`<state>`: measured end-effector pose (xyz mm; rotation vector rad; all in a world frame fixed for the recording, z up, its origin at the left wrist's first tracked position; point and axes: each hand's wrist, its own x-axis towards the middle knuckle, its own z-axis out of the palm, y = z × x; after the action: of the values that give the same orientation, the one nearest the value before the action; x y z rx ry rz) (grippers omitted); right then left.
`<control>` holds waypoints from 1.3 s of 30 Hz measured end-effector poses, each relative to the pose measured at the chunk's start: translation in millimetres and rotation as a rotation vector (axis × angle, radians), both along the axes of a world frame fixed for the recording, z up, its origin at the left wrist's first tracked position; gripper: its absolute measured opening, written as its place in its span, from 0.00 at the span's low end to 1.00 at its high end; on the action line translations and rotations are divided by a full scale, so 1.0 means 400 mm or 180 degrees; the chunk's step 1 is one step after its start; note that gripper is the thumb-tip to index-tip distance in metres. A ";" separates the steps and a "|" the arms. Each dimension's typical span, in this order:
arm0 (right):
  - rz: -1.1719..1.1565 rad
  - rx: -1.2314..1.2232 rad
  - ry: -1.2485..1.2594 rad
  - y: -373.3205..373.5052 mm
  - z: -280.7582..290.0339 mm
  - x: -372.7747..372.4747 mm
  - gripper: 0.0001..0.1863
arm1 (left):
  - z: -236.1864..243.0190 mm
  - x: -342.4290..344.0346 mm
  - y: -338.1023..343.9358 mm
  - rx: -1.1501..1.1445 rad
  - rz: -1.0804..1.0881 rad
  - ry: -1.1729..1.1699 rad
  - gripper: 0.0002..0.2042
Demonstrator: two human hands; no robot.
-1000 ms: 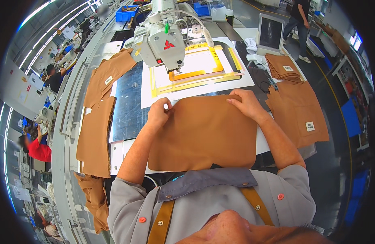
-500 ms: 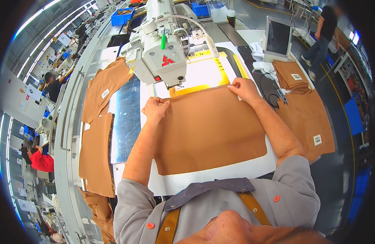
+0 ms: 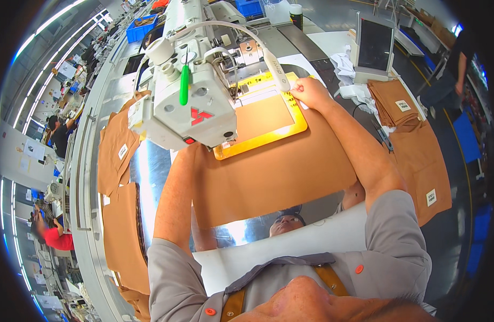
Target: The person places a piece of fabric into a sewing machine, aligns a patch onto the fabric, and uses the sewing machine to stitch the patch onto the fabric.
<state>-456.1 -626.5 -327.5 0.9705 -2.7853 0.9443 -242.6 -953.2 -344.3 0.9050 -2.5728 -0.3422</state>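
Note:
A brown fabric panel lies flat under the yellow rectangular clamp frame of a white industrial sewing machine. Brown cloth shows inside the frame opening. My right hand is closed in a pinch at the panel's far right corner, beside the frame's right side. My left forearm reaches up along the panel's left side. The machine head covers my left hand, so its fingers are hidden. A green-handled tool stands against the machine head's front.
Stacked brown pieces lie left of the shiny plate. More folded brown pieces sit at the right, with snips nearby. A dark screen stands at the far right. A person is on the walkway at right.
Both hands have moved forward with the fabric panel, which has slid away from me beneath the yellow frame. My left hand has gone behind the machine head. A mirror-like plate now shows nearer me.

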 end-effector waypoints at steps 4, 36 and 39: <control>-0.0194 -0.0254 -0.0143 -0.063 -0.012 -0.086 0.12 | 0.029 -0.023 -0.016 -0.0045 -0.0292 0.0069 0.09; 0.0762 0.1036 0.0948 0.142 0.012 0.086 0.37 | 0.077 0.268 0.068 -0.0458 -0.1144 -0.0831 0.23; 0.0630 0.1163 0.0892 0.125 0.022 0.067 0.34 | 0.083 0.241 0.053 -0.0326 -0.1126 -0.1042 0.22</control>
<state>-429.1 -576.6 -318.9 1.3255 -2.7015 0.2768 -146.2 -931.8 -311.0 0.4988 -3.0253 -0.1650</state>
